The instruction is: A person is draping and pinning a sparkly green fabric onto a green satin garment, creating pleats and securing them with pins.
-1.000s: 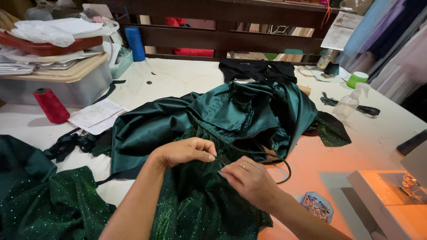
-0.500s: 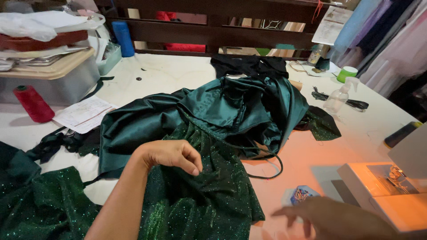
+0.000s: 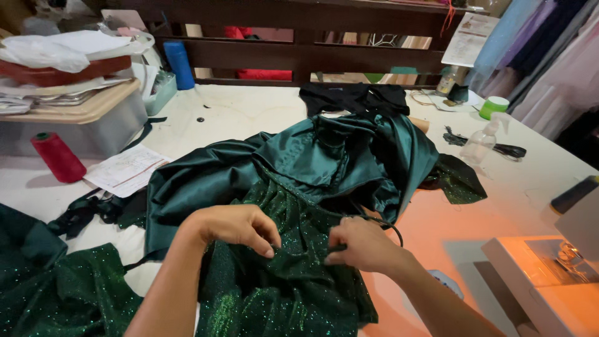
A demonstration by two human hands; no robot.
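On the white table (image 3: 249, 112), left hand (image 3: 234, 226) and right hand (image 3: 362, 244) curl palm-down, fingers pinching green sequined fabric (image 3: 287, 293)

A white printed paper sheet (image 3: 127, 170) lies near the desk's (image 3: 249, 109) left edge; another white sheet (image 3: 470, 39) hangs beyond the far right corner.

- Your garment (image 3: 324, 162) lies centre table.
- Thread spool (image 3: 57, 157) sits at nine o'clock, paper sheet (image 3: 128, 170) beside it.
- Spray bottle (image 3: 480, 142) at two o'clock.
- Sewing machine (image 3: 549, 274) at four.
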